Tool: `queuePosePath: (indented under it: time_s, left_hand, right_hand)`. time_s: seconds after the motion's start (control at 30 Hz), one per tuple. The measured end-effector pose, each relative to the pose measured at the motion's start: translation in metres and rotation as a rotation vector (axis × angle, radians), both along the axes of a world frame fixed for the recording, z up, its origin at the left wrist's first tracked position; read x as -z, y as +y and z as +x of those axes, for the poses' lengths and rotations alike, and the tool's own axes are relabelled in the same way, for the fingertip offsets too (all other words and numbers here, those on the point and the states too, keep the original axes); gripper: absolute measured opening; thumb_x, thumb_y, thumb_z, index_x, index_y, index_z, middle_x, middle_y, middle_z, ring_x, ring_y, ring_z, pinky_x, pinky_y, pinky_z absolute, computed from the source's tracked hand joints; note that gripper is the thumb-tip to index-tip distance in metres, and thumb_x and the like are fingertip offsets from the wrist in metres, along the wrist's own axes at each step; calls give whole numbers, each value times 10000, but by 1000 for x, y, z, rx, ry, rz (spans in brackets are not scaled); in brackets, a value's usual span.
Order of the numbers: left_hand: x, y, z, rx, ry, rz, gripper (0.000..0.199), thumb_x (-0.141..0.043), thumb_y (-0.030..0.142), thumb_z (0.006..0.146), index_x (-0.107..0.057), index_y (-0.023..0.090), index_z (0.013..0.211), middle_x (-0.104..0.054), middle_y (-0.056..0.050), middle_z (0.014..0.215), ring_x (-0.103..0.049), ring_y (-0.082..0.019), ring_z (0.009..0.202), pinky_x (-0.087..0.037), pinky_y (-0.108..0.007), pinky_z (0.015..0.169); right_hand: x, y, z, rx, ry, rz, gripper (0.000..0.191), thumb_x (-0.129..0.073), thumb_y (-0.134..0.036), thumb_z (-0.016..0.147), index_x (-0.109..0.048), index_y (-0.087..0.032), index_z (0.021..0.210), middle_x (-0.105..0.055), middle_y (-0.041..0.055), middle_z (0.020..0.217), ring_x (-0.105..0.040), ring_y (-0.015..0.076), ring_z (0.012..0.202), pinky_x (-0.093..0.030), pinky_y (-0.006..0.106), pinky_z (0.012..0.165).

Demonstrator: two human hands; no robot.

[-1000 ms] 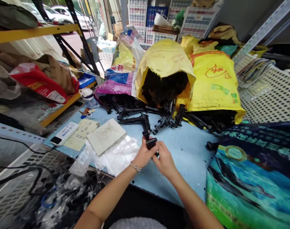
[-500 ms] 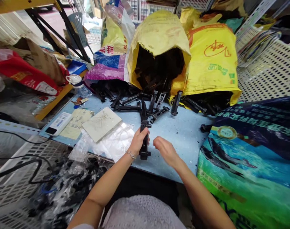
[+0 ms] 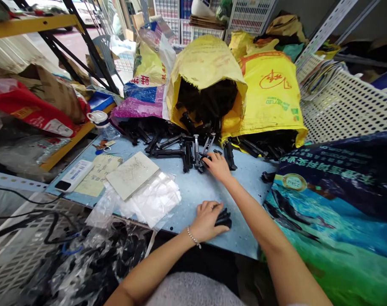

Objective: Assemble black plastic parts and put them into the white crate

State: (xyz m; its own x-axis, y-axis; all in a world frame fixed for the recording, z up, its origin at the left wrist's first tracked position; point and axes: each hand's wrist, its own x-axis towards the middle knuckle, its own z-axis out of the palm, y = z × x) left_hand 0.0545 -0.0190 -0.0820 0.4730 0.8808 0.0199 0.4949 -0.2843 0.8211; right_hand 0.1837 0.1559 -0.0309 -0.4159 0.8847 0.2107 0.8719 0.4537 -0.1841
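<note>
Now the hands have parted: half a second ago the left hand (image 3: 207, 223) held a black part up over the table (image 3: 198, 187), with the right hand (image 3: 219, 168) free beside it; at this moment the left is low by the table's front edge and the right is out at the pile (image 3: 187, 157). For the work, that seems to mean one part is set down or being steadied while the other hand attends to the loose ones.

The left thumb and fingers close around the near part (image 3: 224, 218), which lies on the table and sticks out to the right of the palm. The right fingers are bent down onto the pile's near right side, touching it; whether they pinch a part, I cannot tell.

The near part is dark, with long ridges, and mostly covered by the hand, so its ends are unclear; it could be more than one piece. Those in the pile are slim, straight and black, some catching grey light, lying crosswise in front of the open yellow bag (image 3: 209, 57).
</note>
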Motion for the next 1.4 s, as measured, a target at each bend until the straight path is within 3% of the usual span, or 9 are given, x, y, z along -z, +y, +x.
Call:
queuePosePath:
  time_s: [0.2,0.37,0.53,0.8,0.93,1.07,1.17,1.33,1.4]
  left_hand:
    - [-22,46,-25,-466,-322,71,963,-710,385,775,-117,175,1504,-245,-185,1515,-214,-339,1432,-199,-523,1174]
    - [-54,46,-38,-331,-734,-356,612,-611,496,841,-398,209,1337,-574,-83,1166,-630,-185,912,-517,-336,833]
    - [-70,30,-48,-175,-947,-864,492,-565,628,818,-541,140,877,-528,12,680,-481,-67,469,-420,-207,466]
    - [-69,47,-52,-379,-890,-720,452,-621,600,791,-573,157,865,-567,18,758,-480,-61,513,-395,-197,478]
    - [-42,47,-48,-372,-544,-427,471,-595,521,833,-601,168,1144,-614,-53,977,-595,-185,889,-490,-311,832]
    - [-10,24,-39,-315,-110,-279,777,-624,368,805,-332,86,1468,-514,-181,1265,-476,-309,1217,-333,-451,1096]
    - [-1,12,-34,-280,24,-258,764,-609,377,814,-337,111,1476,-443,-204,1388,-388,-361,1316,-273,-511,1128]
    - [-17,46,-26,-341,-394,-298,770,-558,472,875,-223,210,1516,-354,-166,1469,-401,-281,1342,-322,-451,1124]
    - [-28,63,-21,-379,-642,-377,866,-566,475,882,-43,258,1537,-391,-152,1440,-505,-240,1241,-419,-417,1042]
  right_hand:
    - [-23,-76,-14,71,567,-78,338,-548,-496,903,-611,-203,1060,-606,106,975,-552,273,918,-463,392,807]
    - [-33,-107,-16,68,845,-171,331,-364,-472,990,-549,-222,1105,-607,75,964,-581,210,855,-470,347,770]
    - [-28,-84,-13,-59,565,25,430,-330,-552,975,-552,-211,839,-585,76,788,-549,222,781,-438,345,726]
    - [-7,-163,-26,-98,572,-358,393,-351,-514,986,-558,-219,831,-599,36,794,-544,177,719,-413,294,669]
    - [17,-144,-13,24,653,-630,433,-280,-481,1005,-510,-219,748,-522,-10,637,-505,156,589,-413,273,589]
    - [21,-55,30,548,418,-124,278,-442,-387,946,-563,-153,1035,-582,125,1000,-549,263,946,-436,364,793]
    - [17,-12,51,717,244,-86,332,-455,-295,919,-551,-56,1128,-537,223,1105,-530,333,1022,-426,430,825]
    - [17,-74,32,606,262,-104,305,-364,-289,957,-554,-111,1115,-536,159,1054,-553,283,922,-451,409,806]
    - [14,-120,15,342,345,-53,301,-349,-320,981,-540,-144,1134,-539,144,1045,-539,279,964,-454,409,839]
